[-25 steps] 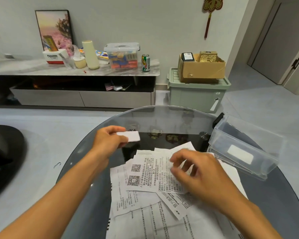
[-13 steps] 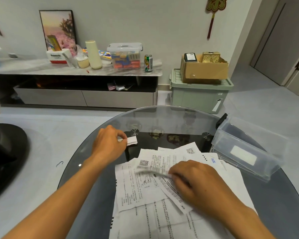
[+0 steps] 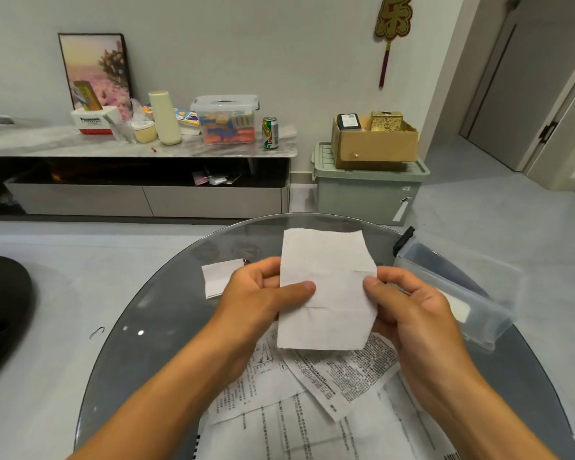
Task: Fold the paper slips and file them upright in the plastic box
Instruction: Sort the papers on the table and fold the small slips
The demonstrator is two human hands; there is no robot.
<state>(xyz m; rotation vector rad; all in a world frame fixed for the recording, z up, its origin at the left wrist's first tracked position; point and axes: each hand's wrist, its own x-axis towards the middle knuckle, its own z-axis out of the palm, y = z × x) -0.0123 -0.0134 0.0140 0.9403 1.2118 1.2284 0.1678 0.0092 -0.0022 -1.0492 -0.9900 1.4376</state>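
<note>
Both hands hold one white paper slip (image 3: 326,287) upright above the round glass table (image 3: 153,327), its blank back facing me. My left hand (image 3: 263,298) pinches its left edge with the thumb on front. My right hand (image 3: 409,307) pinches the right edge. A small folded slip (image 3: 218,277) lies on the glass just left of my left hand. Several printed slips (image 3: 329,393) lie in a loose pile under my wrists. The clear plastic box (image 3: 458,290) lies on the table to the right, beside my right hand.
The table's rim curves close on both sides, with grey floor beyond. A dark seat (image 3: 0,310) stands at the left. Far back are a low cabinet (image 3: 140,180) with clutter and a green bin (image 3: 365,190) under a cardboard box.
My left hand let go of the small folded slip, which now lies on the glass. My right hand lifted one slip off the pile, and both hands now hold it up.
</note>
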